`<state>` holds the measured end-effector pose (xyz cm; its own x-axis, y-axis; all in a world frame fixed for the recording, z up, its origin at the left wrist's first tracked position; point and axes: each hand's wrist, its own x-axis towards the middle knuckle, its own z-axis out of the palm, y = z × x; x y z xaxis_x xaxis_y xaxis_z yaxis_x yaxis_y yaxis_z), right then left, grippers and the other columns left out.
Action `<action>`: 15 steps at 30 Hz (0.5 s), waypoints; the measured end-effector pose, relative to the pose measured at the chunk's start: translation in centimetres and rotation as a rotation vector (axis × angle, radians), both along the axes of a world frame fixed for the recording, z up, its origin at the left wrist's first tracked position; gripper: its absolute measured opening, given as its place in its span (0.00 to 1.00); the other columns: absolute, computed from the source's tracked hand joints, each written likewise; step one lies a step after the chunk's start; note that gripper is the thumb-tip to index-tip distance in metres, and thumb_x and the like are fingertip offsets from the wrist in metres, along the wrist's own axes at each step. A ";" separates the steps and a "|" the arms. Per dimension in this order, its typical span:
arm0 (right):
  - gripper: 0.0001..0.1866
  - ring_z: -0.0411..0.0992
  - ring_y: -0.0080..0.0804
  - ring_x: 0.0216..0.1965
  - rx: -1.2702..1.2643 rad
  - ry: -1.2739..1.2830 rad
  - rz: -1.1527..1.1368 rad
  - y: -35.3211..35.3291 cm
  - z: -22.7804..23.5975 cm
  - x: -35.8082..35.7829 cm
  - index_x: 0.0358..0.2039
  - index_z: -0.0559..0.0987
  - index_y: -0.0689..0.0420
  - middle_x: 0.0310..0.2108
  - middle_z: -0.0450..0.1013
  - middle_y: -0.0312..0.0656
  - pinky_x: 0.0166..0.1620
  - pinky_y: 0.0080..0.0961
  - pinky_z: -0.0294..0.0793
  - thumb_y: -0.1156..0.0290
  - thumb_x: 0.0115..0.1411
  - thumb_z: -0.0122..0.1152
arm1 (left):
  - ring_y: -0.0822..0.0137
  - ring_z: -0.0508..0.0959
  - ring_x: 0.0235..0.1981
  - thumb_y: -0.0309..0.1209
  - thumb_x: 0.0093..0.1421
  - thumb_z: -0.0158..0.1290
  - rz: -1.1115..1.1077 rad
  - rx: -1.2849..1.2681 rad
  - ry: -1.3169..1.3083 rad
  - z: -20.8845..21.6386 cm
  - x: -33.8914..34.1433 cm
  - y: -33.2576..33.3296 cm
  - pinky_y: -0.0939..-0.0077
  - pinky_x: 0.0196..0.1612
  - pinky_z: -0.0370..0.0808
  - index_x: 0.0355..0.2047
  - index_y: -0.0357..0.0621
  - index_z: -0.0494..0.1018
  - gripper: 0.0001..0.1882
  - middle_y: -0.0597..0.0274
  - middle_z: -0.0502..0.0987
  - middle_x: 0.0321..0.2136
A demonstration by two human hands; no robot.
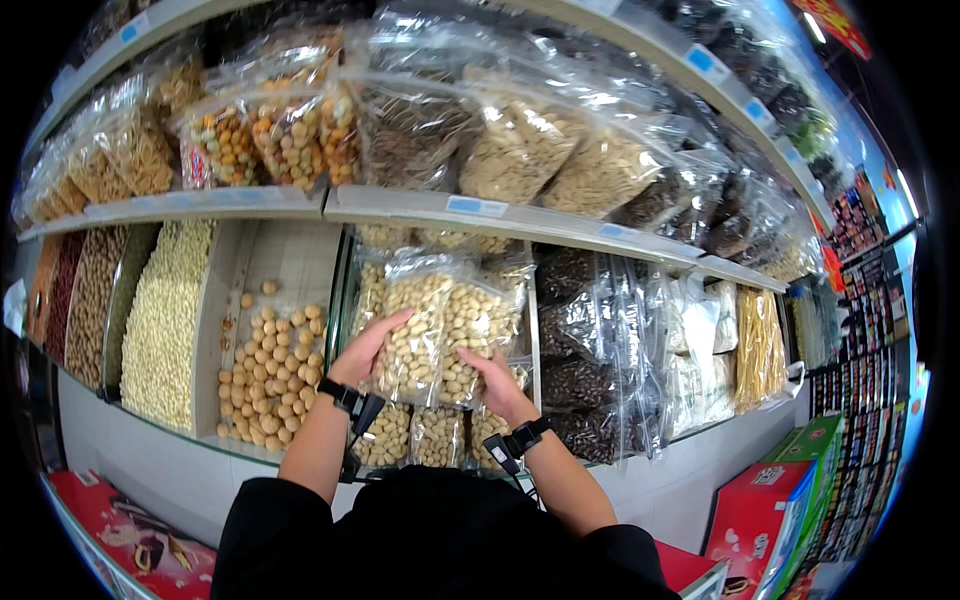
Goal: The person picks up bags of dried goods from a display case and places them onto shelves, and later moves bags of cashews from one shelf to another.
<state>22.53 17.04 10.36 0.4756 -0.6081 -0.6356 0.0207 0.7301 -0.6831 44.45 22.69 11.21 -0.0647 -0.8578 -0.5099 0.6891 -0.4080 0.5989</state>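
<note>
Two clear peanut bags [445,335] gripped: left hand [368,352], right hand [497,385] (fingertips hidden behind plastic); lower bags [430,437] part-covered.

Two hands [365,352], two clear bags of peanuts [415,340] held, two black wristbands [340,396], two red boxes [760,520]

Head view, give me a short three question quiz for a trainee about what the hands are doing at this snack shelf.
1. True or false: both hands are on the clear bag of peanuts.
2. Which lies directly left of that bag's compartment? A) a bin of round tan nuts B) yellow noodles C) a red box
3. Fill in: the left hand grips the bag's ___ edge.

Key: 1 true, the right hand holds its lower right. 2 A, the bin of round tan nuts. 3 left.
</note>
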 end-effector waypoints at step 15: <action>0.49 0.62 0.37 0.58 -0.367 -0.183 0.108 5.9 7.1 -3.6 0.63 0.49 0.65 0.58 0.60 0.52 0.61 0.31 0.59 0.62 0.51 0.70 | 0.60 0.76 0.46 0.34 0.63 0.48 0.186 -0.224 -0.028 1.7 -4.3 8.0 0.66 0.49 0.75 0.55 0.34 0.61 0.23 0.51 0.73 0.48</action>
<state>18.95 22.96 17.47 0.6339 -0.7189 -0.2852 0.1027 0.4438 -0.8902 40.18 30.72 12.89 0.1155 -0.9451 -0.3058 0.7214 -0.1318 0.6798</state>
